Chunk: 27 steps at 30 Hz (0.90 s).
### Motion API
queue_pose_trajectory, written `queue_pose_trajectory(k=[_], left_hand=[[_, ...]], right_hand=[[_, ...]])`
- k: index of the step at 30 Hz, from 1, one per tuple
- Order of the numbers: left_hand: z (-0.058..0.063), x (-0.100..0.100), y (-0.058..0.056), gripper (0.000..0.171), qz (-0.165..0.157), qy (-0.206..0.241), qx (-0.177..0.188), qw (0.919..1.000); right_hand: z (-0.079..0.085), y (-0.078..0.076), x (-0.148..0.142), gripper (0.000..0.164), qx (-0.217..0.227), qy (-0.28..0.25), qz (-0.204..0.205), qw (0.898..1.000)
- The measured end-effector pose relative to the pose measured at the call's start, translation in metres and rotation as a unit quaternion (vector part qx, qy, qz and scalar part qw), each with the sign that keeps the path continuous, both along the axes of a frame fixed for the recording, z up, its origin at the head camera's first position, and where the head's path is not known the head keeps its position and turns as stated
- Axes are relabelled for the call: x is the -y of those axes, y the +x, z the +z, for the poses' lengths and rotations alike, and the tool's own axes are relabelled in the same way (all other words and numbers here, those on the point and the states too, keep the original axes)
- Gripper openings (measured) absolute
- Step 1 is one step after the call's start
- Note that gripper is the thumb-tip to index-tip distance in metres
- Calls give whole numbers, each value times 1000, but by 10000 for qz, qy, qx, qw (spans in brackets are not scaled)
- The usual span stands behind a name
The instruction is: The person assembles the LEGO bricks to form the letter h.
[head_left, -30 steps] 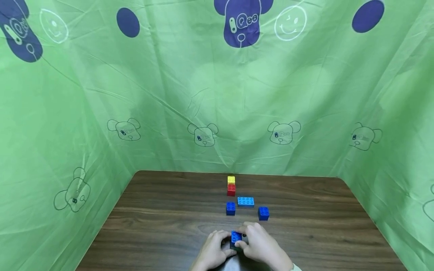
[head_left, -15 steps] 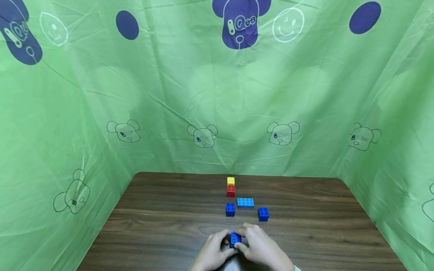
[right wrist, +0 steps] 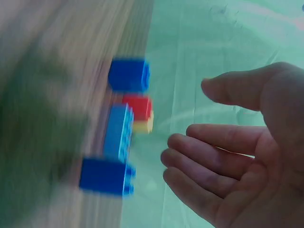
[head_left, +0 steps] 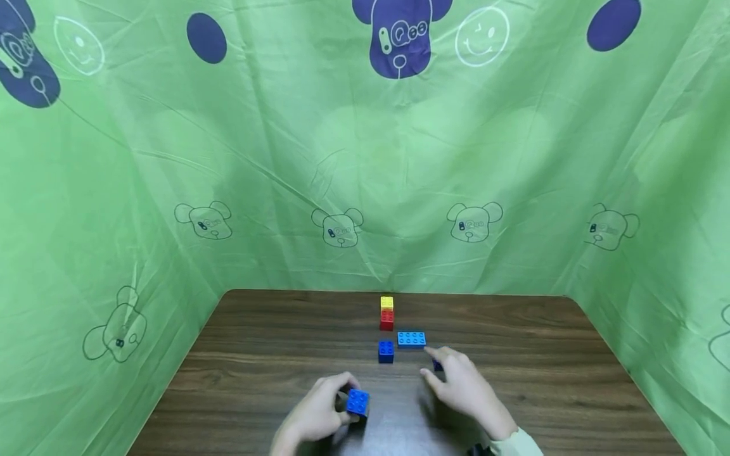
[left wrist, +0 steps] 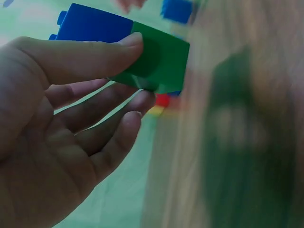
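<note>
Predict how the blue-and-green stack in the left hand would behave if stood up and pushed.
The stack would probably slide, not roll, given its flat sides. Pushed high, it might tip, being taller than wide. Its crisp edges suggest stiffness.

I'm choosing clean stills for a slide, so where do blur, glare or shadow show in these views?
Head view: the light blue block looks crisp, with a pale sheen low on the table. Left wrist view: the green block is fairly clear, the table streaked with blur and darkly shadowed. Right wrist view: the red block has soft edges, the table smeared and shadowed at left.
</note>
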<state>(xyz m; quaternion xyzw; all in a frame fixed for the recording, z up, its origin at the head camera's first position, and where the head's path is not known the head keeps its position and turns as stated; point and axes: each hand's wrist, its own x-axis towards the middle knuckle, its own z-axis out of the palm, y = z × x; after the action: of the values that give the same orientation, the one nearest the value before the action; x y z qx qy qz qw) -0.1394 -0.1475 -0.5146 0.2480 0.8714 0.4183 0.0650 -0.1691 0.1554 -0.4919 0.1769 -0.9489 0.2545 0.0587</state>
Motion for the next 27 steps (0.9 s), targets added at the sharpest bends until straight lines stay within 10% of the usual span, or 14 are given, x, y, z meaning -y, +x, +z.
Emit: queue_pose_trajectory(k=[8,18,27], left_hand=[[8,37,-9,34,962,-44,-239,9951],[-17,44,-26,37,2154,165,-168,9762],[-30,41,-33,35,2519,304,-190,9671]], right_hand=[[-6,-24,-26,47,74,576,-385,9976],[-36,-32,-36,39,141,507,-195,9984],[-44,-35,-34,31,-123,396,-454,9981]])
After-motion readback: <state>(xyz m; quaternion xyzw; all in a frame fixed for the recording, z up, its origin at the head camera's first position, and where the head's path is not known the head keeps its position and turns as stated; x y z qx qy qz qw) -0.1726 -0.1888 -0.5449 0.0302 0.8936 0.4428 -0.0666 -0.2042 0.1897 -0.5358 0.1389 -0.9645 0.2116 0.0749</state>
